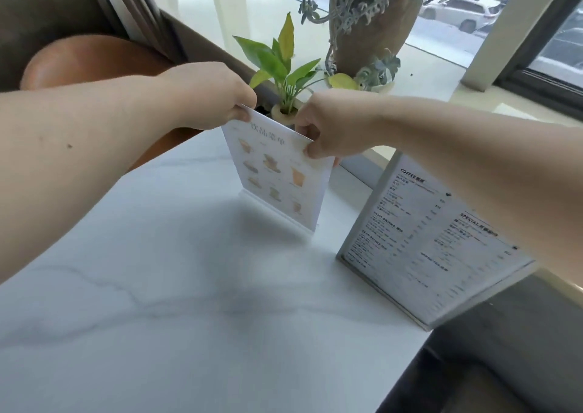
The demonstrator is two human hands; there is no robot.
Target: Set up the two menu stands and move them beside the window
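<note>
A small drinks menu stand [272,176] with pictures of cups stands upright on the white marble table [176,302], near its far edge. My left hand [214,97] pinches its top left corner and my right hand [331,125] pinches its top right corner. A larger menu stand [422,242] with black text, headed COFFEE and SPECIAL, stands upright at the right edge of the table, partly under my right forearm.
Just behind the small stand is a little potted green plant [284,65]. A tall brown vase [375,18] with trailing stems stands on the pale window sill [435,78]. An orange chair [91,62] is at the far left. A dark seat [504,365] lies right of the table.
</note>
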